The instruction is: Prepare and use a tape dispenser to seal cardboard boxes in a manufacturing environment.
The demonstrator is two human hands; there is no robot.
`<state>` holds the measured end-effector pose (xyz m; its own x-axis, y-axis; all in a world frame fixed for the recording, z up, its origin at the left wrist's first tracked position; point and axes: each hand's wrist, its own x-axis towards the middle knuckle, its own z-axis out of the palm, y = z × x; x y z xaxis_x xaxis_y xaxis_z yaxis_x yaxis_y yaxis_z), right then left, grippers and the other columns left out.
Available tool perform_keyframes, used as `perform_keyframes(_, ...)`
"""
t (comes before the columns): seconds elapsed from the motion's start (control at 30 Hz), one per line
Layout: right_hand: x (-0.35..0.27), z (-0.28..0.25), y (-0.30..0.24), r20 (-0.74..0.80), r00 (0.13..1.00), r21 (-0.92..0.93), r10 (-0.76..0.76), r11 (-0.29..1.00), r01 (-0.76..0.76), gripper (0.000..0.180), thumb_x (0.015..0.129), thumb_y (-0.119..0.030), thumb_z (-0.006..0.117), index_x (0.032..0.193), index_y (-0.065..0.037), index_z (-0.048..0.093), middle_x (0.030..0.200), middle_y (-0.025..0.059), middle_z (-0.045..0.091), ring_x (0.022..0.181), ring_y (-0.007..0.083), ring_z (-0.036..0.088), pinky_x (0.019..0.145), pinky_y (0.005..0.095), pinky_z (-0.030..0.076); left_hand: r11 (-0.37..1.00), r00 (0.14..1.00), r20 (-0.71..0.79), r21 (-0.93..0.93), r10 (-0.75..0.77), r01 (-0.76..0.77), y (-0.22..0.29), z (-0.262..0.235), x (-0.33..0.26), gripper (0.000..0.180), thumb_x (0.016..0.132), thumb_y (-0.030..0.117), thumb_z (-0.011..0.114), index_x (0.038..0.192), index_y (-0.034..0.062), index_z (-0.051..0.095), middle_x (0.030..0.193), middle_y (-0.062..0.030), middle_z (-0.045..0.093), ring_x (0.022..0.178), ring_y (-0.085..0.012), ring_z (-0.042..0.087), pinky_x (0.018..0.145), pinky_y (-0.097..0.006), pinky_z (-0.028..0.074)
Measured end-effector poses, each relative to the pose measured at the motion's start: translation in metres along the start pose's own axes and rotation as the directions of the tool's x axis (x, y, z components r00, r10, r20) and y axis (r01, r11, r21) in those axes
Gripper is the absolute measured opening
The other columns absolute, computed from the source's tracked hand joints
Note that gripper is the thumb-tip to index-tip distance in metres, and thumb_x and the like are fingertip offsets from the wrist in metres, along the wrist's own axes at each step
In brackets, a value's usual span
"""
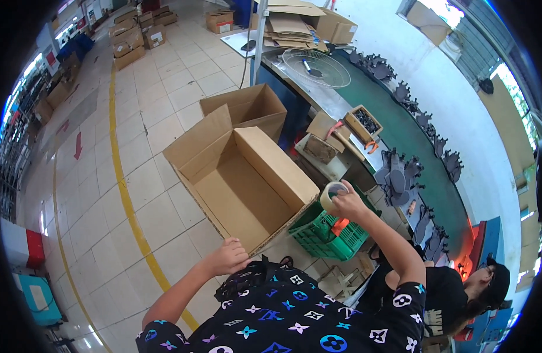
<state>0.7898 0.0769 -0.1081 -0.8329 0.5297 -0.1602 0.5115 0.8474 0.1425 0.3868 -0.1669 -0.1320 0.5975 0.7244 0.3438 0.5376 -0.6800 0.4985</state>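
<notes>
An open cardboard box (275, 167) stands tilted in front of me, its inside bare and one flap standing up at the far left. My left hand (230, 257) is closed on the near left corner of its rim. In my right hand (350, 203), beside the box's right corner, is a roll of tape (325, 202), pale yellowish and held by its ring. Beneath that hand sits a green plastic basket (335, 250) with something orange at its edge. Behind the box is a second open cardboard box (256, 106).
To the right runs a workbench with a green belt (424, 141) and dark grey parts (397, 176). A small parts box (364, 122) and orange-handled pliers (372, 147) lie on its near side. A person in a black cap (497, 282) sits at lower right. Yellow floor line (121, 188) passes left.
</notes>
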Motion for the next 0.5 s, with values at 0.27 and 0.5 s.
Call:
perform_keyframes(0.27, 0.027, 0.0, 0.004, -0.18, 0.944, -0.049, -0.276, 0.961, 0.272, 0.038, 0.077, -0.047, 0.073, 0.082, -0.015, 0.053, 0.078, 0.0014, 0.059, 0.084, 0.0186, 0.059, 0.083, 0.0371, 0.036, 1.0, 0.99, 0.142, 0.016, 0.01, -0.013, 0.011, -0.013, -0.022, 0.019, 0.091, 0.02, 0.064, 0.076, 0.0099, 0.056, 0.072, -0.0044, 0.051, 0.079, -0.0209, 0.056, 0.096, -0.04, 0.038)
perform_keyframes(0.5, 0.0, 0.027, -0.022, -0.3, 0.954, 0.001, 0.025, 1.0, -0.026, 0.04, 0.073, -0.046, 0.077, 0.076, -0.014, 0.052, 0.072, 0.0018, 0.058, 0.08, 0.0198, 0.057, 0.078, 0.0369, 0.038, 0.998, 0.991, 0.117, 0.018, -0.065, 0.064, 0.018, -0.011, -0.012, 0.021, 0.091, 0.022, 0.064, 0.077, 0.0096, 0.055, 0.073, -0.0053, 0.052, 0.079, -0.0225, 0.057, 0.094, -0.042, 0.039)
